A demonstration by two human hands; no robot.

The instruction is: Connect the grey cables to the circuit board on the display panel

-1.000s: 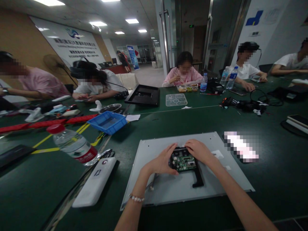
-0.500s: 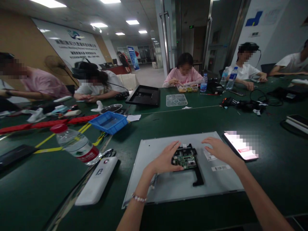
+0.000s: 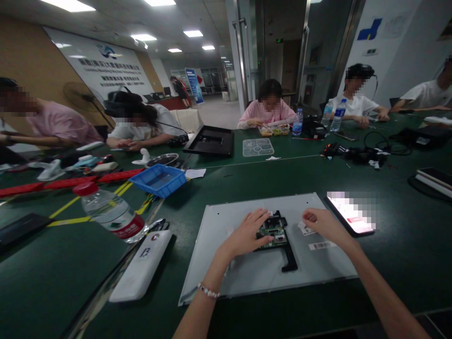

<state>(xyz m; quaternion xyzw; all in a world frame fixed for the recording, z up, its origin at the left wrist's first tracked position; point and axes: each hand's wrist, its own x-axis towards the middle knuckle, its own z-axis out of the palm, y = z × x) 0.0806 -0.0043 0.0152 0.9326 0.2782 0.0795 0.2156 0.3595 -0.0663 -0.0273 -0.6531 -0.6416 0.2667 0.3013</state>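
A grey metal panel (image 3: 226, 273) lies flat on the dark green table. On it sits a black bracket (image 3: 290, 258) with a green circuit board (image 3: 277, 237). My left hand (image 3: 247, 233) rests over the left side of the board and bracket, fingers apart, thumb on the board. To the right, my right hand (image 3: 319, 222) is closed above the panel beside a small white label (image 3: 306, 229); whether anything is between its fingertips is too small to tell. A barcode sticker (image 3: 322, 246) is below that hand.
A lit phone (image 3: 349, 214) lies right of the panel. At the left are a white power bank (image 3: 141, 266), a tilted water bottle (image 3: 111, 212) and a blue tray (image 3: 158, 180). Several people sit around the table. A black frame (image 3: 211, 140) lies further back.
My left hand has shifted slightly right and its fingers lie further over the bracket. The fingers of my right hand have closed from a spread pose. The view has moved slightly.
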